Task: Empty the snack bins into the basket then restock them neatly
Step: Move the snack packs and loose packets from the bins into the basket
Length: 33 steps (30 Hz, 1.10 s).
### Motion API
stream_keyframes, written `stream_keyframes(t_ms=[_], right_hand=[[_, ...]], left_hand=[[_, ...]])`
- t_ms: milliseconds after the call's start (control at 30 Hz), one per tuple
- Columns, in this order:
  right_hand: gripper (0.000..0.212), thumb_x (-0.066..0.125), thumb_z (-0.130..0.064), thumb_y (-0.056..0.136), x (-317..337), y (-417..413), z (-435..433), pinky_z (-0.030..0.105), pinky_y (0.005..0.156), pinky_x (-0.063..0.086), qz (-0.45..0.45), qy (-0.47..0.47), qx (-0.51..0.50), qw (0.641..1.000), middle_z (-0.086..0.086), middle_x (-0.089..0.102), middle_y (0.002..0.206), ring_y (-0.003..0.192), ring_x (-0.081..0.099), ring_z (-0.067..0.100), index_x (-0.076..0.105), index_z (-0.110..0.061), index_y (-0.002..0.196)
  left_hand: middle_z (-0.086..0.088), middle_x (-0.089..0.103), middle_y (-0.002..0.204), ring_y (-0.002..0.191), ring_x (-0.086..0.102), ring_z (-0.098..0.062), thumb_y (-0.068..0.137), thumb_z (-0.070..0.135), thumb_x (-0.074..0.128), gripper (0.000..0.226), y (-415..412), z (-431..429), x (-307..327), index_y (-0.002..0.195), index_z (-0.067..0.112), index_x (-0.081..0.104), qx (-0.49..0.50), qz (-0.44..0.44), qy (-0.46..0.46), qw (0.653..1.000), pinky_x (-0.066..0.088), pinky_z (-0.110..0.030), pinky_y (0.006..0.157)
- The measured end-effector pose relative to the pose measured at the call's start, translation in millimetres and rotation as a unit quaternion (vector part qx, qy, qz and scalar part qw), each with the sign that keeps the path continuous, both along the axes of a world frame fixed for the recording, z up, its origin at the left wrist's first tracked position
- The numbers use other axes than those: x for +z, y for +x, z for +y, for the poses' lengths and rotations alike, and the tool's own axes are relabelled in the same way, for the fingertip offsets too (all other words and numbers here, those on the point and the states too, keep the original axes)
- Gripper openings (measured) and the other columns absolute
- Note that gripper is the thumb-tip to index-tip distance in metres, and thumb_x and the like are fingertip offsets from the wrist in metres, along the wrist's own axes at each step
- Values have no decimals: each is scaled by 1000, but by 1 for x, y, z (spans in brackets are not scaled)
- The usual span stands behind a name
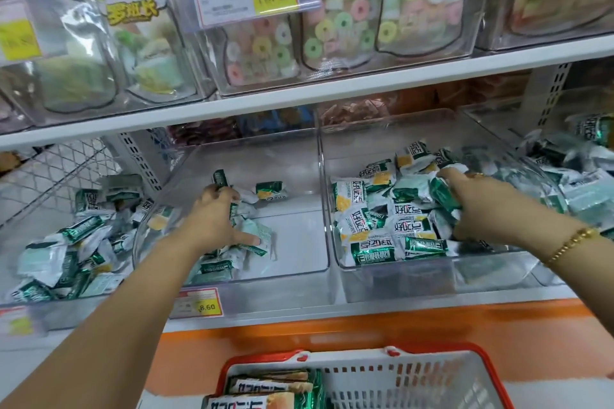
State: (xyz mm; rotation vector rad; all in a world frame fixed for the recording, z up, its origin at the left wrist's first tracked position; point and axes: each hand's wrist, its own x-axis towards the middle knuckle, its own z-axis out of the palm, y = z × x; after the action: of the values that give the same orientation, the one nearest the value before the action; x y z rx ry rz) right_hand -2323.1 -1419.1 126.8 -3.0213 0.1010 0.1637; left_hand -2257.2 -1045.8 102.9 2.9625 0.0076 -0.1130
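Emptying maybe half done, I'd judge: left grip (216,212) curled round packets (220,179) in the near-empty mid bin (299,276), right grip (471,206) clutching a handful in the heaped right bin (398,279), basket (432,382) below holds few, restock not begun.

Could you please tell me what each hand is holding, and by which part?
The left hand grips a bunch of snack packets around their middles; the right hand grips a green packet by its edge.

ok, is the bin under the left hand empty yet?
Nearly empty: only a few packets lie by the left hand, and most of the bin floor is bare.
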Motion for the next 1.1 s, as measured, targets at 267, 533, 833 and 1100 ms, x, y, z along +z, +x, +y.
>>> stream_keyframes(t_ms=[267,533,833,1100], right_hand=[[76,76,-17,76,10,-5,28,30,58,51,-93,219,111,965,3,63,100,74,60,13,31,-33,134],[78,76,-18,76,4,-9,37,34,61,52,-99,250,118,956,3,63,98,73,62,16,29,-35,136],[61,74,-1,75,26,-34,25,24,69,52,-44,592,77,801,-12,67,92,79,66,8,48,-31,123],[86,69,3,74,12,-95,21,16,80,51,102,620,42,777,-8,26,150,86,50,-19,31,-27,145]], left_hand=[[-12,22,143,132,24,-34,57,58,81,101,0,-17,-6,142,37,33,-83,57,111,989,30,-43,108],[-6,31,135,125,36,-29,68,48,77,76,-3,-26,-19,135,34,44,-152,56,107,981,37,-40,104],[2,39,114,96,45,-11,75,13,78,57,-53,-37,32,127,17,55,-90,-138,-130,978,36,-19,81],[18,41,106,91,40,22,68,4,80,59,-176,-79,65,106,39,50,-173,-201,-274,924,31,6,75]])
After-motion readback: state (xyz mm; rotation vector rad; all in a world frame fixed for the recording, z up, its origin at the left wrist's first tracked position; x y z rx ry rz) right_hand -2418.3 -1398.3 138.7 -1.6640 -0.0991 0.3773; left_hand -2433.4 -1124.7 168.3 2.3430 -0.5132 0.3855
